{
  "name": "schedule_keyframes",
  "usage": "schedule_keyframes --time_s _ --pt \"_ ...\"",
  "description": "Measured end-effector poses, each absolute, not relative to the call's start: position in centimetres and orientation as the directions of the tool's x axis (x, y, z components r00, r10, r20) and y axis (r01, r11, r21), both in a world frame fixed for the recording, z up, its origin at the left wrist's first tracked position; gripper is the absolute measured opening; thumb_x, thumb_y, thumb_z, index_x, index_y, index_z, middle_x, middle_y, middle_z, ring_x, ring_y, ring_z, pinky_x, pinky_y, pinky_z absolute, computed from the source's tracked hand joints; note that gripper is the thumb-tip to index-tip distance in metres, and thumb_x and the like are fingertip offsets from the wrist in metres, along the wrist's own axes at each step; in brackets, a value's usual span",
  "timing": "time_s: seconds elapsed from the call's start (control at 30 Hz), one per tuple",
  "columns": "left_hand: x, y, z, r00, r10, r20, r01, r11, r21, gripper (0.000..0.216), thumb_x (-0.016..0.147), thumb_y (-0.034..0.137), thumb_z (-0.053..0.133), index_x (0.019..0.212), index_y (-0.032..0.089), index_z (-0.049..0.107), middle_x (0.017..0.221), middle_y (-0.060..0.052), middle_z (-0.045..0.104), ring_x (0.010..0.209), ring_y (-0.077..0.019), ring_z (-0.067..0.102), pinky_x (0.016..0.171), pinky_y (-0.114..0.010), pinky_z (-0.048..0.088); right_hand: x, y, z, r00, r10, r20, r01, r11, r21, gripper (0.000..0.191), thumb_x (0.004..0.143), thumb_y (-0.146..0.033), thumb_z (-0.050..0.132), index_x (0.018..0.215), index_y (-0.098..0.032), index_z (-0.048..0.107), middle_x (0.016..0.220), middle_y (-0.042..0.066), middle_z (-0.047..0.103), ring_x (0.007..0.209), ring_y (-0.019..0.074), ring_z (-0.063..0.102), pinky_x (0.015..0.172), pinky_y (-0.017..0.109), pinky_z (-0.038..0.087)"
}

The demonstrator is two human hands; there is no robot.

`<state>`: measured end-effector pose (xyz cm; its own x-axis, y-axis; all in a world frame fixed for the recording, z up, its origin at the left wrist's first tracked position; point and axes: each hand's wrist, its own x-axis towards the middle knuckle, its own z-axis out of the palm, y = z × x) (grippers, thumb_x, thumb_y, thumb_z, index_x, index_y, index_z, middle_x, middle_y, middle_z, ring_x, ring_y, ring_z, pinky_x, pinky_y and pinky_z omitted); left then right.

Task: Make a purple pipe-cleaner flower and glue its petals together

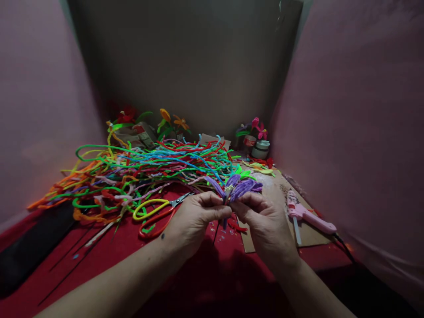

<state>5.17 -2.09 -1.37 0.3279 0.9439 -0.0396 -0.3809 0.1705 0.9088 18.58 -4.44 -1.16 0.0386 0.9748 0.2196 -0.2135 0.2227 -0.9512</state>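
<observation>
Both hands meet around a purple pipe-cleaner flower (243, 189) with pale stamens at its centre. My left hand (202, 216) pinches its base from the left, thumb and fingers pressed together. From the right, my right hand (261, 221) grips the flower's underside close to the petals. A thin dark stem points down below the fingers, partly hidden by them. Just left of my left hand lie scissors (155, 214) with one yellow and one red handle, blades partly behind the hand.
A large heap of coloured pipe cleaners (165, 161) spreads across the red cloth (109, 269). On the right, a pink glue gun (308, 216) rests on cardboard (311, 238). Finished flowers (170, 119) and a jar (260, 149) stand at the back. Pink curtains (357, 110) flank the table.
</observation>
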Motion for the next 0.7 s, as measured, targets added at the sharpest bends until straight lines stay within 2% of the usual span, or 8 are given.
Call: schedule_keyframes --time_s 0.2,0.47,0.6,0.7 --pt "5.15 -2.17 -1.21 0.358 0.934 0.005 -0.360 0.133 0.923 0.013 0.056 0.010 0.073 0.059 0.014 0.061 0.060 0.003 0.062 0.058 -0.0077 0.054 0.063 -0.021 0.040 18.52 -4.50 -1.12 0.003 0.987 0.162 -0.328 0.154 -0.932 0.011 0.068 -0.022 0.068 0.062 -0.015 0.062 0.055 -0.005 0.051 0.052 0.0045 0.039 0.051 0.019 0.031" --pt "5.19 -2.52 -1.00 0.369 0.929 0.012 -0.289 0.103 0.952 0.014 0.056 0.013 0.074 0.056 0.014 0.060 0.059 0.003 0.060 0.058 -0.0081 0.053 0.062 -0.022 0.040 18.37 -4.67 -1.45 0.011 0.997 0.080 -0.512 0.075 -0.856 0.011 0.057 -0.017 0.074 0.062 -0.017 0.064 0.058 -0.003 0.058 0.055 0.0077 0.047 0.055 0.021 0.037" --pt "5.30 -2.70 -0.66 0.387 0.922 0.022 -0.255 0.084 0.963 0.013 0.055 0.013 0.074 0.056 0.014 0.062 0.060 0.002 0.060 0.058 -0.0090 0.053 0.062 -0.023 0.040 18.76 -4.53 -1.77 -0.072 0.992 0.107 -0.549 0.050 -0.834 0.010 0.060 -0.017 0.074 0.067 -0.020 0.067 0.066 -0.001 0.062 0.061 0.0098 0.052 0.062 0.024 0.040" --pt "5.35 -2.93 -0.35 0.392 0.920 0.012 -0.210 0.077 0.975 0.012 0.055 0.013 0.074 0.055 0.014 0.062 0.058 0.002 0.059 0.057 -0.0096 0.052 0.060 -0.024 0.039 19.04 -4.50 -1.91 -0.154 0.982 0.114 -0.534 0.014 -0.846 0.007 0.061 -0.019 0.074 0.066 -0.019 0.069 0.064 0.000 0.064 0.061 0.0102 0.053 0.063 0.024 0.041"
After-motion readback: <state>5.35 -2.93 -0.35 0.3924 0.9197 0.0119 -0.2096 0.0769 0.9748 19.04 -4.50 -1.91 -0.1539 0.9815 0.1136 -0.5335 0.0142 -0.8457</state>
